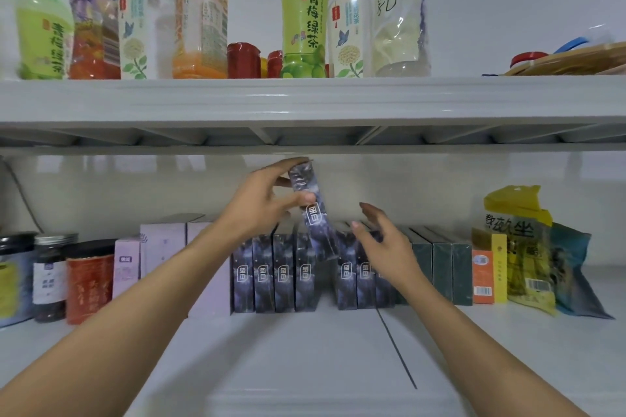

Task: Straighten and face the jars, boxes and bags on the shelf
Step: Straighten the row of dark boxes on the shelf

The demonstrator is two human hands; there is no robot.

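Risk was the first thing we considered here. Our left hand (261,203) held one dark patterned box (313,213) by its upper part, thumb in front and fingers behind, lifted and tilted above a gap in the row of same boxes (274,276) on the lower shelf (305,349). Our right hand (382,243) was open, fingers relaxed, just beside the boxes on the right of the gap (352,277), holding nothing. We judged that the box could catch on its neighbours if it went down still tilted, and push them over, because they stood close and narrow. The top of the box was also very near the underside of the upper shelf (305,101), so lifting more could knock it there.

The lower shelf was white and smooth, with a thin dark line across it. On it stood also jars (50,277) at the left, pale purple boxes (162,247), dark green boxes (440,267) and bags (521,247) at the right. Drink bottles (305,9) stood on the upper shelf, before a plain white wall.
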